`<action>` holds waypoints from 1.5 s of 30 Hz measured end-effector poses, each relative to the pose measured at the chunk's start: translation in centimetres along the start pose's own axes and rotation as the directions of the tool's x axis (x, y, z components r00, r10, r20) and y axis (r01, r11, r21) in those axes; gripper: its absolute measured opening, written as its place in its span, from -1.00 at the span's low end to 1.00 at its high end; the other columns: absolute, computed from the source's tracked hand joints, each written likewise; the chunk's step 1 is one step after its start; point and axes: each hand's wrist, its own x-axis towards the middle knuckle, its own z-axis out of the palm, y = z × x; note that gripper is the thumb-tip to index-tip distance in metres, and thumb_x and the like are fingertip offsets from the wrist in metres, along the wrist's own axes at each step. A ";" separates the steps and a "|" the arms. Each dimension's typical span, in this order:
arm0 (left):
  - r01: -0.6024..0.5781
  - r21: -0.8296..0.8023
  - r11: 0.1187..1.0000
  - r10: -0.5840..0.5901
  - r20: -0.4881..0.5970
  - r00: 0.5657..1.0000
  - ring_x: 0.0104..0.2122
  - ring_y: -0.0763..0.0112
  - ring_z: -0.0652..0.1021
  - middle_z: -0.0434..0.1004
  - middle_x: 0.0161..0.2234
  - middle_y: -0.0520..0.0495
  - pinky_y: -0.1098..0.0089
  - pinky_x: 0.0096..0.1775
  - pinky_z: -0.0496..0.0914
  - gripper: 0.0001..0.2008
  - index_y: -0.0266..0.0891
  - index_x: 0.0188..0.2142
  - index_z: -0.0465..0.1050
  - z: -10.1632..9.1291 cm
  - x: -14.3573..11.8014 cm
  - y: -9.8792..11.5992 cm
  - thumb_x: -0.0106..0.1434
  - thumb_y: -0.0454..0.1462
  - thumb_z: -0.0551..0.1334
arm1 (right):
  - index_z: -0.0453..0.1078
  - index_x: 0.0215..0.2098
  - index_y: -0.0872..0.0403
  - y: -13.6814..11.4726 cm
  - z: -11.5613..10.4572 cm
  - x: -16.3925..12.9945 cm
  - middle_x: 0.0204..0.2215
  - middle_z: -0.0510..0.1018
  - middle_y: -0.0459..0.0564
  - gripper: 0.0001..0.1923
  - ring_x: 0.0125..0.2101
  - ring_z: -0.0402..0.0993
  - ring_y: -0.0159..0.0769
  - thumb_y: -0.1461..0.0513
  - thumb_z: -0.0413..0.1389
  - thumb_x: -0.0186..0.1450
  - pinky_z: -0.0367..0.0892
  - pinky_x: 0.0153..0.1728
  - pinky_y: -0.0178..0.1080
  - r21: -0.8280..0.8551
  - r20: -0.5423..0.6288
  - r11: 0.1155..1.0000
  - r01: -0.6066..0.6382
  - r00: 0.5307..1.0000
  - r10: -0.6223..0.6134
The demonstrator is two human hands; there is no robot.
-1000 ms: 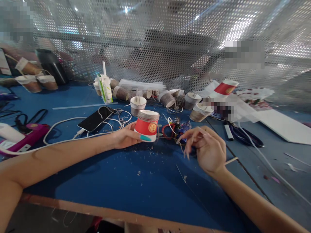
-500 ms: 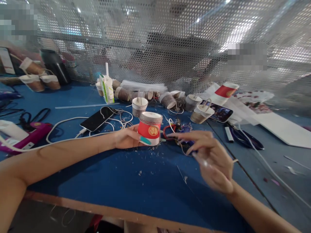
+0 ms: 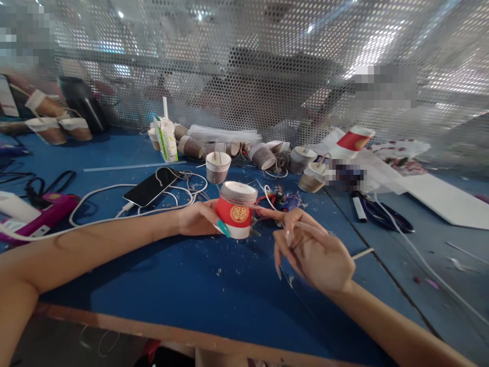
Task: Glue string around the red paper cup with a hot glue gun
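My left hand, with long turquoise nails, is closed around a paper cup. The cup is red and white with a gold emblem, and greyish-brown cord is wound in a band below its rim. It is held slightly tilted above the blue table. My right hand is at the cup's right side, its index finger reaching to the red wall. The other fingers of that hand are bent in, with the thumb near them; whatever they grip is too small to make out. Behind the cup stands a cord-wrapped cup with a loop.
A phone on a white cable lies at left, near a magenta power strip. Several wrapped cups, a drink carton and another red cup line the perforated metal screen. Scissors lie at right.
My right hand has moved left and turned, its index finger now at the cup and its other fingers more bent. My left hand holds the cup slightly lower.
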 end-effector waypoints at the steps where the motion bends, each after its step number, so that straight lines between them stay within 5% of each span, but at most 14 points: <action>1: 0.003 -0.009 1.000 -0.003 -0.001 1.000 -0.03 0.09 0.60 0.65 -0.11 -0.19 0.12 0.06 0.33 -0.34 -0.26 0.08 0.46 -0.1 0.0 0.0 -0.11 -0.34 0.32 | 0.30 -0.41 0.01 0.0 -0.2 0.2 -0.05 0.65 0.05 -0.76 -0.79 0.11 -0.53 0.06 0.01 0.33 0.33 -0.75 -0.24 0.007 -0.058 1.000 0.012 0.998 -0.011; 6: 0.021 -0.054 0.998 -0.020 0.024 1.000 -0.02 0.11 0.59 0.65 -0.08 -0.20 0.14 0.08 0.33 -0.35 -0.30 0.07 0.47 -0.2 -0.1 0.0 -0.10 -0.36 0.29 | 0.30 -0.47 0.01 0.2 -1.3 0.8 -0.19 0.68 0.01 -0.73 -0.80 0.07 -0.51 0.11 -0.04 0.35 0.21 -0.82 -0.31 -0.028 -0.270 0.995 0.092 0.958 -0.096; 9: 0.028 -0.075 0.997 -0.025 0.030 0.999 -0.04 0.14 0.59 0.65 -0.08 -0.19 0.17 0.06 0.34 -0.36 -0.31 0.07 0.47 -0.3 -0.1 -0.1 -0.10 -0.37 0.29 | 0.32 -0.44 0.03 0.2 -1.2 0.5 -0.17 0.67 0.04 -0.72 -0.79 0.10 -0.52 0.08 -0.04 0.36 0.24 -0.79 -0.31 -0.006 -0.148 0.993 0.117 0.982 -0.116; 12: 0.038 -0.112 0.993 -0.032 0.052 0.998 -0.06 0.17 0.60 0.66 -0.11 -0.15 0.19 0.04 0.33 -0.37 -0.28 0.05 0.48 -0.3 0.0 -0.1 -0.11 -0.39 0.28 | 0.32 -0.36 0.03 0.2 -0.6 -0.1 0.04 0.59 0.12 -0.71 -0.77 0.18 -0.54 0.01 -0.02 0.35 0.34 -0.72 -0.27 0.038 0.082 0.999 -0.003 0.997 0.000; 15: 0.045 -0.118 0.992 -0.038 0.055 0.998 -0.07 0.17 0.60 0.66 -0.12 -0.14 0.19 0.04 0.33 -0.37 -0.28 0.04 0.48 -0.4 0.0 -0.1 -0.11 -0.40 0.27 | 0.31 -0.31 0.03 0.2 0.0 -0.4 0.17 0.49 0.15 -0.69 -0.73 0.28 -0.53 -0.04 0.04 0.31 0.39 -0.68 -0.24 0.060 0.159 0.995 -0.080 0.985 0.069; 23: 0.078 -0.128 0.989 -0.075 0.026 0.997 -0.08 0.16 0.60 0.65 -0.09 -0.15 0.17 0.04 0.34 -0.30 -0.29 0.11 0.43 -0.7 -0.1 -0.2 -0.13 -0.38 0.26 | 0.27 -0.42 0.03 -0.5 -0.2 0.6 -0.05 0.61 0.05 -0.73 -0.78 0.15 -0.52 0.11 -0.10 0.37 0.22 -0.81 -0.31 0.171 -0.111 0.964 -0.202 0.969 0.223; 28: 0.104 -0.124 0.987 -0.100 0.038 0.994 -0.06 0.20 0.59 0.65 -0.10 -0.13 0.18 0.07 0.33 -0.36 -0.29 0.05 0.47 -0.6 -0.2 -0.2 -0.11 -0.38 0.30 | 0.31 -0.41 0.04 -0.1 -1.3 1.2 -0.23 0.63 0.02 -0.77 -0.78 0.10 -0.53 0.15 -0.07 0.34 0.17 -0.82 -0.34 0.109 -0.249 0.992 -0.068 0.964 0.093; 32: 0.041 -0.109 0.993 -0.039 0.021 0.999 -0.05 0.21 0.59 0.65 -0.11 -0.13 0.16 0.11 0.31 -0.44 -0.25 0.03 0.48 0.2 -0.1 -0.2 -0.03 -0.35 0.39 | 0.30 -0.43 0.02 -0.1 -0.8 0.4 -0.22 0.63 0.01 -0.72 -0.78 0.13 -0.54 0.07 -0.05 0.37 0.21 -0.80 -0.34 0.013 -0.103 0.999 0.044 0.994 -0.042; 36: -0.023 -0.075 0.997 0.019 -0.044 0.999 -0.06 0.26 0.61 0.64 -0.08 -0.16 0.19 0.10 0.34 -0.45 -0.24 0.04 0.46 0.7 -0.1 -0.3 0.02 -0.38 0.43 | 0.31 -0.40 0.06 -0.1 0.3 -0.5 -0.02 0.61 0.15 -0.73 -0.76 0.27 -0.55 0.05 0.08 0.34 0.39 -0.69 -0.27 -0.062 0.076 0.994 -0.086 0.993 0.091; 42: -0.028 -0.067 0.997 0.022 -0.098 0.995 -0.15 0.31 0.64 0.65 -0.12 -0.11 0.27 0.01 0.42 -0.39 -0.22 0.02 0.47 1.4 -0.2 -0.3 -0.07 -0.45 0.48 | 0.30 -0.29 0.07 0.5 0.6 -0.7 0.19 0.46 0.19 -0.82 -0.69 0.40 -0.58 0.12 0.06 0.39 0.48 -0.58 -0.29 -0.086 0.166 0.984 -0.159 0.971 0.171; 45: -0.050 -0.024 0.998 0.046 -0.164 0.985 -0.14 0.32 0.64 0.64 -0.10 -0.14 0.29 0.02 0.41 -0.41 -0.24 0.01 0.46 1.5 -0.2 -0.4 -0.05 -0.45 0.48 | 0.29 -0.29 0.07 0.6 0.6 -0.8 0.14 0.51 0.20 -0.84 -0.68 0.40 -0.56 0.15 0.09 0.38 0.49 -0.57 -0.29 -0.096 0.180 0.981 -0.170 0.966 0.185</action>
